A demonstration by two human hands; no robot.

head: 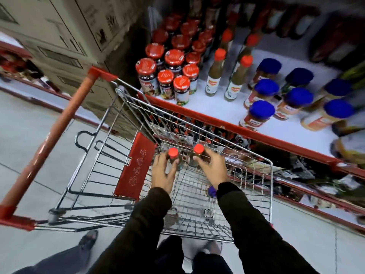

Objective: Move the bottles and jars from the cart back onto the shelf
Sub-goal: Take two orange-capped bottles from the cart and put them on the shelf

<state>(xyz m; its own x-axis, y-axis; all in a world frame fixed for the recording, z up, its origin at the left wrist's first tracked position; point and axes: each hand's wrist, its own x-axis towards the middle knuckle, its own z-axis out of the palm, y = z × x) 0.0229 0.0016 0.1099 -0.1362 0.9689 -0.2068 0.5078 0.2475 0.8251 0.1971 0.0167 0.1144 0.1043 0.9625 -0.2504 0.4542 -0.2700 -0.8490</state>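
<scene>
Both my hands reach into the wire cart [271, 186]. My left hand [165, 173] wraps a dark bottle with an orange-red cap [173, 152]. Beside it, my right hand [211, 167] grips a second bottle of the same kind [198, 149]. Both bottles stand upright near the cart's far end. A purple-capped item [211, 191] lies in the cart under my right wrist. The white shelf [227, 109] beyond the cart holds red-lidded jars [181, 84], orange-capped bottles [216, 73] and blue-lidded jars [260, 112].
The shelf's red front rail [246, 131] runs just past the cart, with a lower shelf of goods beneath. Cardboard boxes [59, 36] are stacked at the left. The cart's red handle [53, 133] and folded child seat [136, 165] sit on the left. Another person's foot [88, 239] stands nearby.
</scene>
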